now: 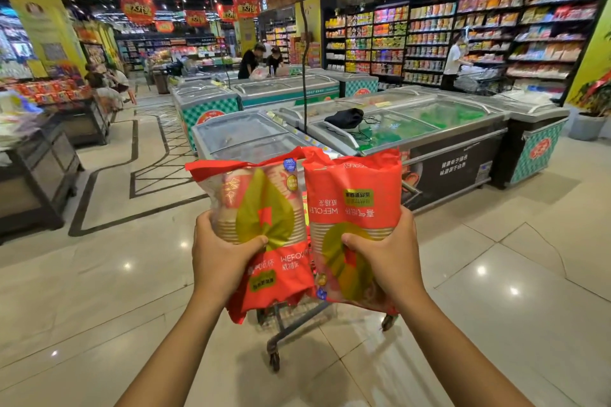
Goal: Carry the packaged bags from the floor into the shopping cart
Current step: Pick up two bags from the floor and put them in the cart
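I hold two red packaged bags of paper cups side by side at chest height. My left hand point(221, 254) grips the left bag point(261, 208) around its middle, label upright. My right hand point(386, 254) grips the right bag point(353, 195), whose label is upside down. Both bags hang above the shopping cart point(297, 330), and only the cart's lower frame and wheels show beneath them; its basket is hidden behind the bags.
Glass-topped chest freezers point(413, 129) stand just beyond the cart, one with a black bag point(345, 117) on top. A dark display stand point(36, 175) is at the left. Stocked shelves point(463, 36) line the right wall. Several people stand far off. Glossy tiled floor lies around me.
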Demonstrator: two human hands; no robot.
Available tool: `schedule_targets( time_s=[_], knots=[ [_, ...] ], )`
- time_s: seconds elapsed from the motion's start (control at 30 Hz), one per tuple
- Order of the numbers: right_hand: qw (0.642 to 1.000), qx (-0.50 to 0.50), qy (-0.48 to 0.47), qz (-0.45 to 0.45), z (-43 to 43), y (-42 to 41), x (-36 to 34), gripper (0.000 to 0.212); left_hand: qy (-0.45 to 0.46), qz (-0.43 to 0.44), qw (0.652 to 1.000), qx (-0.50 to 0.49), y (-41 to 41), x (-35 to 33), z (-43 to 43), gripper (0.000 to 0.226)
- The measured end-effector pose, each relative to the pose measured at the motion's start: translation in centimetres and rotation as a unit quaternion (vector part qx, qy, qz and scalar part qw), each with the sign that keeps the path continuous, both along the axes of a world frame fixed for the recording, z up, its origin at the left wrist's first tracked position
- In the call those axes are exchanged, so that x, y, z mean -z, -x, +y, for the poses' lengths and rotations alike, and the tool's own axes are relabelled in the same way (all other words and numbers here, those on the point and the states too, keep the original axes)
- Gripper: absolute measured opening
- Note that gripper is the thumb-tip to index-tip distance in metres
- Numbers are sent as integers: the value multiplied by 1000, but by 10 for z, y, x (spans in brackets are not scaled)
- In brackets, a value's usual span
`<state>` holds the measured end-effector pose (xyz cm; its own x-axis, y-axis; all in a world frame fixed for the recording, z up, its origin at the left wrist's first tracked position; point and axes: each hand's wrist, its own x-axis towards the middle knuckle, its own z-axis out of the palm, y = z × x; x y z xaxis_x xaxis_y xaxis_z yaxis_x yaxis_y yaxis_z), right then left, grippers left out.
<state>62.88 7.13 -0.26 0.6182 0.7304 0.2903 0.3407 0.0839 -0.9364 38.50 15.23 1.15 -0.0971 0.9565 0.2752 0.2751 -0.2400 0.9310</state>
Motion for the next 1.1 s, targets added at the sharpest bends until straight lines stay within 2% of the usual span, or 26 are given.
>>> schedule_targets(
  time_s=[0.13,0.33,0.5,0.73,0.93,1.03,1.1],
  knots=[
    [1000,4,3,-12,62,-11,3,90,5,-1,1000,0,-9,10,68,83],
    [999,20,26,-14,166,-32,5,91,28,-2,1000,-1,-12,21,177,101],
    [999,16,38,4,239,-45,8,86,42,-4,999,-7,-14,25,255,105],
    [998,13,60,26,324,-70,28,87,91,-2,996,-16,-25,46,342,88],
    [995,-21,87,45,417,-101,63,89,131,-4,991,-30,-57,72,419,85],
    [993,-41,99,54,474,-121,88,101,150,-9,988,-33,-77,96,468,83],
    [990,-56,116,61,515,-137,108,93,167,-5,985,-46,-94,112,502,83]
  ],
)
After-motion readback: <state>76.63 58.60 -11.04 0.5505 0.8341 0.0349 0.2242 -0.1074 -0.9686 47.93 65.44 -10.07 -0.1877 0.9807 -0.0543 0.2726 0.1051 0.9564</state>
